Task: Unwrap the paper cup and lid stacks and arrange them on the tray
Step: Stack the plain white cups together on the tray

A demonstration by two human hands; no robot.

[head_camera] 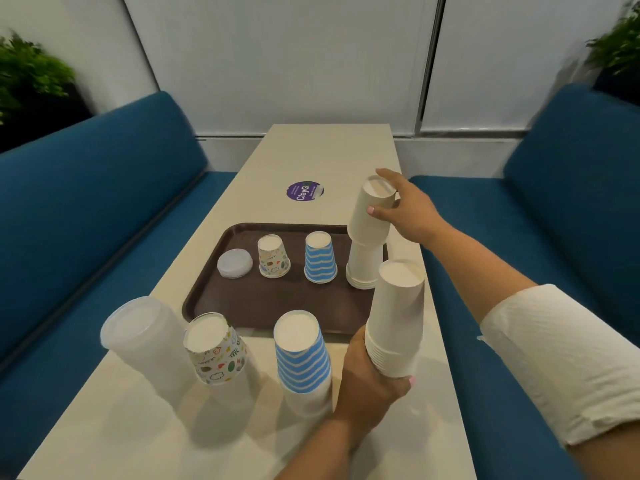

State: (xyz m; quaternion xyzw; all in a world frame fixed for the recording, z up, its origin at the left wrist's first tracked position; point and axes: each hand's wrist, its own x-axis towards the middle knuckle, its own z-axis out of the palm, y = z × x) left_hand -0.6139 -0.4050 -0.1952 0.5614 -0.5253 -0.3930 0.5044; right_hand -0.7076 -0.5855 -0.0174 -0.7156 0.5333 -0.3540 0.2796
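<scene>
Right hand [403,211] grasps plain white cup [372,211], lowering it onto white cup pile [363,268] at brown tray [207,289] corner beneath. Left hand [369,382] clasps supply stack [396,320] nearer body. Seat cup squarely, release gently; tall pile may topple.

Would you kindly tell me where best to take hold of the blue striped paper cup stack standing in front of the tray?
Probably wrap the grip around the blue striped paper cup stack low, near its wider rims, coming from its open left side; it stands inverted, tapering upward.
</scene>
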